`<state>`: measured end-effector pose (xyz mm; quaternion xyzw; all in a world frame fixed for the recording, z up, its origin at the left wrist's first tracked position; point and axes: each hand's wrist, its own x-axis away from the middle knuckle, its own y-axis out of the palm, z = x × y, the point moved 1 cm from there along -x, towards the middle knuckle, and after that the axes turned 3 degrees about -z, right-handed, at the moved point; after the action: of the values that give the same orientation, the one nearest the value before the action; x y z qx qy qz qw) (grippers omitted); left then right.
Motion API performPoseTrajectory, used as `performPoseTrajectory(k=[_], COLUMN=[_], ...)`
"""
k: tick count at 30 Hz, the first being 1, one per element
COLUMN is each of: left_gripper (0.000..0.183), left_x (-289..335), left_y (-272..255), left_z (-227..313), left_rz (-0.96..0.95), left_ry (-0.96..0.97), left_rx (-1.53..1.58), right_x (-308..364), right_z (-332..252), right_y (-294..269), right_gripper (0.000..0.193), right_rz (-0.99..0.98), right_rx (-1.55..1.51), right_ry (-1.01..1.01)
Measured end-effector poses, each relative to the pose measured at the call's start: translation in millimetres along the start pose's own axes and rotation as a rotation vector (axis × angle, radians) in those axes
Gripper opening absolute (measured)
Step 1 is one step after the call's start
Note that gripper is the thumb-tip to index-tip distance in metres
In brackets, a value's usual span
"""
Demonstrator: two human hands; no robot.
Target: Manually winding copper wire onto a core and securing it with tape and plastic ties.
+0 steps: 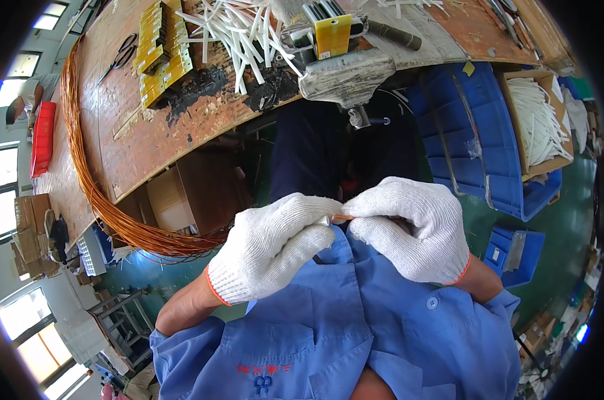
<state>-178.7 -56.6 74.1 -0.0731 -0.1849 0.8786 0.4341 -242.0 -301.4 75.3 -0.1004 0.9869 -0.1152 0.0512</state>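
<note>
Left hand (272, 247): The gloved thumb and forefinger are pinching together on a white sleeve (324, 220).
Right hand (412, 230): The gloved thumb and forefinger are clamping together on a copper wire end (343, 217); more copper is showing inside the curled fingers.
Working position: Both parts are sitting between the two sets of fingertips, in front of the blue shirt (329, 293) and clear of the worktop (202, 143).
Step in hand (judged): The hands are apparently mating the sleeve with the wire end.
Seating: The view is not showing whether the wire is entering the sleeve or only meeting its mouth.
Alignment: Good execution is calling for both parts to be sharing one straight axis.
Grip: The right hand is best holding close behind the tip, so that the wire is not buckling; the left is best pinching lightly, so that the mouth is not flattening.
Feed: A slight twist during the push is probably preventing snags at the rim.
Sleeve appearance: The sleeve is showing plain white and slim, its end alone protruding; the hand is hiding its length.
Wire appearance: The wire is showing orange-copper and thin, running roughly level; strand count is remaining unclear.
Stock: Loose white sleeves (249, 40) are lying heaped on the worktop; a copper wire coil (82, 153) is arcing across its left part.
</note>
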Motion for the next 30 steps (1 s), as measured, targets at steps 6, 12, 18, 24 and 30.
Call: performPoseTrajectory(k=[6,12,18,24,30], left_gripper=[0.028,0.028,0.029,0.03,0.032], left_x=[0.1,0.6,-0.7,-3.1,-5.5], left_y=[0.6,3.3,8.0,2.9,-9.1], left_z=[-1.8,-4.2,-9.3,-4.2,3.2], left_rz=[0.012,0.045,0.115,0.026,-0.126], left_ry=[0.02,0.012,0.073,0.105,0.171], left_rx=[-0.049,-0.107,-0.18,-0.53,-0.855], right_x=[-1.7,-1.2,-0.1,1.7,-3.3], right_z=[-0.5,3.1,6.6,3.2,0.8], right_y=[3.4,8.2,12.6,10.4,7.5], right_gripper=[0.02,0.022,0.024,0.016,0.02], right_rz=[-0.011,0.03,0.078,-0.001,-0.156], right_rx=[0.008,0.167,0.273,0.494,0.515], right_ry=[0.002,-0.097,-0.189,-0.236,-0.207])
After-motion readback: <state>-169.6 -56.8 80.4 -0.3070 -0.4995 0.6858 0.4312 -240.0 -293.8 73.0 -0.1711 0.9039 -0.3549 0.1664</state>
